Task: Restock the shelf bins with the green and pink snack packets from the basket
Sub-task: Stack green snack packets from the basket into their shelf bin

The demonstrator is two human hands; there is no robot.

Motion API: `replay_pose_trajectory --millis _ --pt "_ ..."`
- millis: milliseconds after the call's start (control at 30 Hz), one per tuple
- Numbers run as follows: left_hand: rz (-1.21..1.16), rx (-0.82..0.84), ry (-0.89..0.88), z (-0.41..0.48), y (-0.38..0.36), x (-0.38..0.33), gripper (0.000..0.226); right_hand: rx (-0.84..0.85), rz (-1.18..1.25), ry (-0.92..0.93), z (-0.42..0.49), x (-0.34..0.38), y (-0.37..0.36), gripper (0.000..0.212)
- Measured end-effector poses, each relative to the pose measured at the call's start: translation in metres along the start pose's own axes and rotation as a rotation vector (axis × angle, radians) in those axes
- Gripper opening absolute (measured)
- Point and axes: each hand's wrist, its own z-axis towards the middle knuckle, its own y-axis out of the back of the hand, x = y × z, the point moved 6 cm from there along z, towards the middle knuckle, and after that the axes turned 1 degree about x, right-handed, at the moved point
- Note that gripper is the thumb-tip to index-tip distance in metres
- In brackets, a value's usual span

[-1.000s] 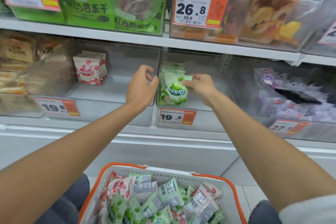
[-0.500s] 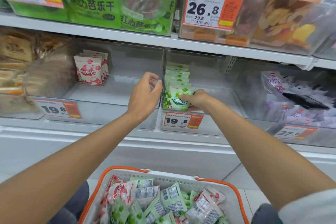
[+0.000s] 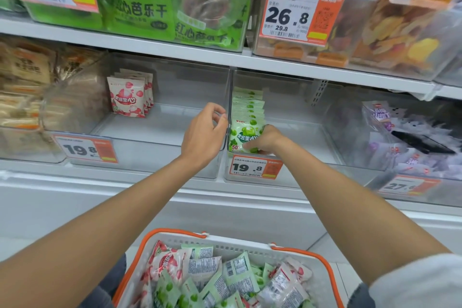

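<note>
A row of green snack packets stands upright at the left side of the clear middle bin [image 3: 295, 132]. My right hand [image 3: 265, 140] reaches into that bin and grips the front green packet [image 3: 243, 134] at its lower right edge. My left hand [image 3: 203, 132] hovers at the divider between the two bins, fingers loosely curled, holding nothing. A few pink snack packets [image 3: 128, 97] stand at the back left of the clear left bin [image 3: 160, 127]. Below, the white basket with orange handles [image 3: 330, 272] holds several mixed green and pink packets [image 3: 212, 280].
A white shelf [image 3: 225, 57] overhangs the bins, carrying green dried guava bags [image 3: 160, 0] and mixed dried fruit [image 3: 405, 32]. Brown packets [image 3: 25, 87] fill the far-left bin, purple ones [image 3: 405, 137] the right bin. Price tags [image 3: 255, 166] hang on the bin fronts.
My right hand has carried the green packet down into the middle bin and set it at the front of the green row. My left hand stayed by the divider.
</note>
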Motion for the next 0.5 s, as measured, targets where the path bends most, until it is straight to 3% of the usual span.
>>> replay_pose_trajectory --millis 300,400,500 --pt "-0.021 -0.034 0.056 -0.004 0.005 -0.001 0.010 0.010 -0.150 0.009 -0.012 -0.002 0.010 0.040" --pt "0.042 -0.088 0.071 -0.017 0.011 -0.004 0.005 -0.079 -0.237 0.058 -0.025 0.001 0.025 0.035" --pt "0.070 -0.046 0.085 -0.030 0.010 -0.010 0.006 -0.166 -0.294 0.090 -0.045 0.006 0.036 0.044"
